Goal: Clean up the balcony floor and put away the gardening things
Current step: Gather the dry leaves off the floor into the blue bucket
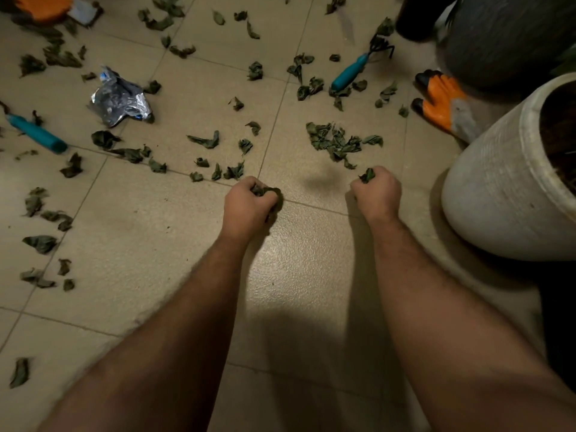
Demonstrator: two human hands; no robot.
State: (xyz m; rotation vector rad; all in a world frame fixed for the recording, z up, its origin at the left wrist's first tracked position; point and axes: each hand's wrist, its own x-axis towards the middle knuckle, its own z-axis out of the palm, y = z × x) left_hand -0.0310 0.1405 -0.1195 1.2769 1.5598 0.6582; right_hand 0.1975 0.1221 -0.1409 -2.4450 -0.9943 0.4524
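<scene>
I'm on a home balcony: beige floor tiles strewn with wilted green leaves, beside a big white ceramic planter of soil.

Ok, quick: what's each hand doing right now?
Left hand: fingers curled round leaves.
Right hand: fingers curled round leaves.

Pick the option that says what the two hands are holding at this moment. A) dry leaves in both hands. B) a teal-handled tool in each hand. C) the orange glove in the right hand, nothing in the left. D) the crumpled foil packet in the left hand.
A: the left hand and the right hand are each fisted round a clump of dry leaves, while tools, glove and packet lie untouched on the floor.
</scene>
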